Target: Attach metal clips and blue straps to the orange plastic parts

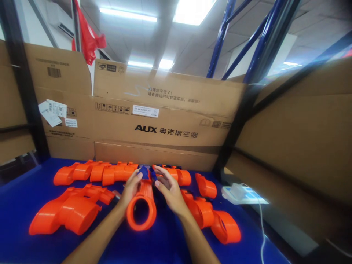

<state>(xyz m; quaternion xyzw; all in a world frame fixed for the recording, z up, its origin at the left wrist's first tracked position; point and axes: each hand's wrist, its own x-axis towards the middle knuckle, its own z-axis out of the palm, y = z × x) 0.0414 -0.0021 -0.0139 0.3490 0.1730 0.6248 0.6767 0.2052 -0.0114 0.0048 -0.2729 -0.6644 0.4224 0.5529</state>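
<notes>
The left hand and right hand are together grasping an orange tube lying at the blue table's near middle, fingertips pinching a small blue piece at its far end, with orange parts lying on both sides.

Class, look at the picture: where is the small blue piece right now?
In the head view, the small blue piece sits centre frame at the far end of an orange tube, pinched between the left hand and right hand.
</notes>
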